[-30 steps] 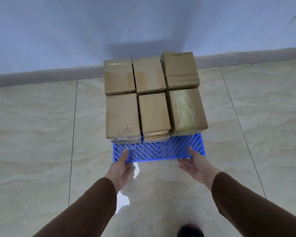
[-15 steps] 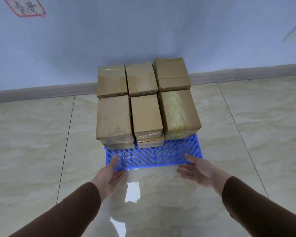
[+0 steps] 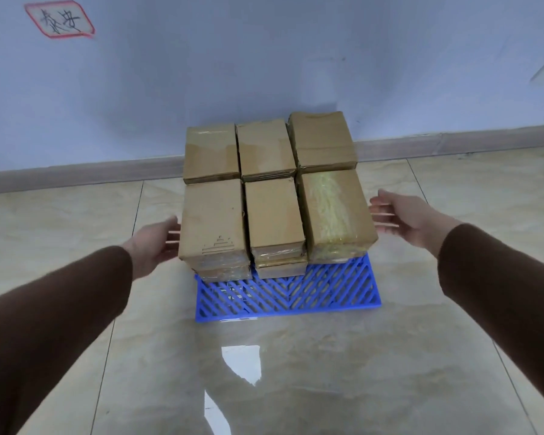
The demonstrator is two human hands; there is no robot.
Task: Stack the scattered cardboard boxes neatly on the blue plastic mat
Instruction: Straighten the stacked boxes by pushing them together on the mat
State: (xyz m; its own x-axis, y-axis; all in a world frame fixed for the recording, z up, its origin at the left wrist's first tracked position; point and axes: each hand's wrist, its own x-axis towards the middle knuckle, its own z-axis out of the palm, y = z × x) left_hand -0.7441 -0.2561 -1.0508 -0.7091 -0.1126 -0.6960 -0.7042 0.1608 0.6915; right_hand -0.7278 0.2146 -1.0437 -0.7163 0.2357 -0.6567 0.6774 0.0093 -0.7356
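Both hands, left hand (image 3: 154,246) and right hand (image 3: 405,219), are spread wide beside the cardboard boxes (image 3: 274,196). A hard squeeze could tip them off the blue mat (image 3: 296,296).

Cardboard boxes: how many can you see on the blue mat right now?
8: six tops in a grid, back left, back middle, back right, front left, front middle, front right; lower box edges show under front left and front middle. More may be hidden.

Glossy beige tiled floor (image 3: 76,246); blue plastic mat (image 3: 296,296) flat on it near the wall edge, bearing cardboard boxes (image 3: 274,215).
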